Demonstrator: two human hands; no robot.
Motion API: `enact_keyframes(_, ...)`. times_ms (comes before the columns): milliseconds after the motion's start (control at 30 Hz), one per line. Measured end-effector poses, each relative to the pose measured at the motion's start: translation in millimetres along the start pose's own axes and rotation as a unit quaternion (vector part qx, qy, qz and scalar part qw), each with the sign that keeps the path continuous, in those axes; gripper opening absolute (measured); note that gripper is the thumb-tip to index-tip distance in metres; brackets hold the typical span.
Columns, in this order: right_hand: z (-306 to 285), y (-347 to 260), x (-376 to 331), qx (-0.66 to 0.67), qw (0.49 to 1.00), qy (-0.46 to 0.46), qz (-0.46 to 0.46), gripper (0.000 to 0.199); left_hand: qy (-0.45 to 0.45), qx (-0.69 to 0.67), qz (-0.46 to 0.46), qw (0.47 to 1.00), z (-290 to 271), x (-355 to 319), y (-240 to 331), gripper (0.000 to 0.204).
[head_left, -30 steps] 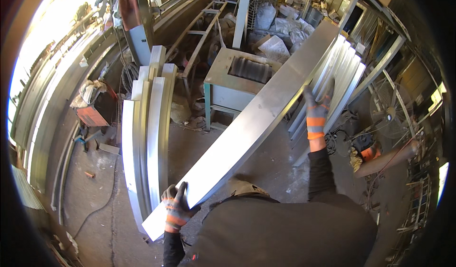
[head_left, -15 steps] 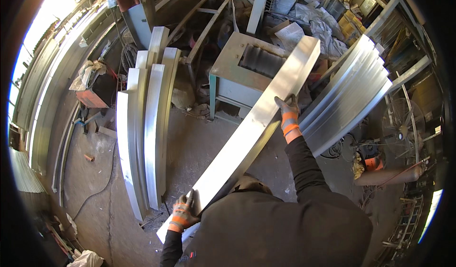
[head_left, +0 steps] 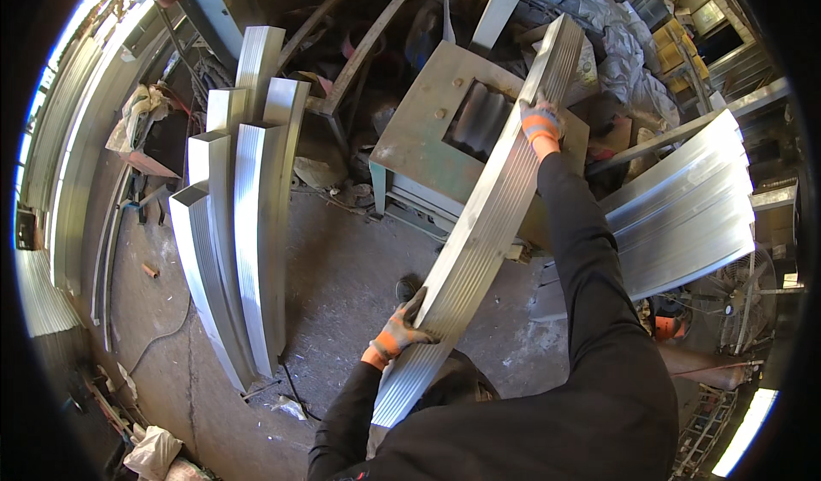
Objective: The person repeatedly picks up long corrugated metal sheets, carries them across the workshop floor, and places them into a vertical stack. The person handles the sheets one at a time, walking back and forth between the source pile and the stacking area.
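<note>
A long silvery metal box beam (head_left: 473,267) slants across in front of me, its ribbed face turned up toward the right. My left hand (head_left: 400,331), in a grey and orange work glove, grips its near part, with the thumb on the ribbed face. Farther along, my right hand (head_left: 542,127), gloved alike, holds the upper part with fingers over the edge. The beam's far end reaches past a worn metal machine table (head_left: 419,126) with a dark corrugated roller (head_left: 479,123) in its opening. The beam's underside is hidden.
Several similar beams (head_left: 261,173) stand close together on the left. At right lean overlapping shiny metal sheets (head_left: 684,203), with a floor fan (head_left: 740,297) nearby. Crumpled plastic sacks (head_left: 620,41) lie behind the machine table. A thin cable (head_left: 175,331) crosses the concrete floor at left.
The beam has rolled so its ribbed face shows, and it stands steeper. Its near end has shifted right. Both hands moved with it, my left hand rightward and my right hand farther away. My view has shifted.
</note>
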State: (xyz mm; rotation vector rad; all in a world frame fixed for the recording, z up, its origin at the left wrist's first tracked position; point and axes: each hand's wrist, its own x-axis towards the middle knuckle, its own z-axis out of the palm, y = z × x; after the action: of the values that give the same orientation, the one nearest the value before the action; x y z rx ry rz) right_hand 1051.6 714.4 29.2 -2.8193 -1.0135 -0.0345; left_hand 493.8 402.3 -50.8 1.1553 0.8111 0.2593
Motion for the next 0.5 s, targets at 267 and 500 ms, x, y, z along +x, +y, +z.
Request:
enact_keyframes(267, 6, -1, 128, -0.052, 0.989, 0.098, -0.1, 0.078, -0.025, -0.045, 0.026, 0.998, 0, 151, 32, 0.139)
enact_keyframes(500, 36, 5, 124, -0.018, 0.992, 0.095, -0.076, 0.081, -0.038, -0.042, 0.035, 0.998, -10, 133, 15, 0.14)
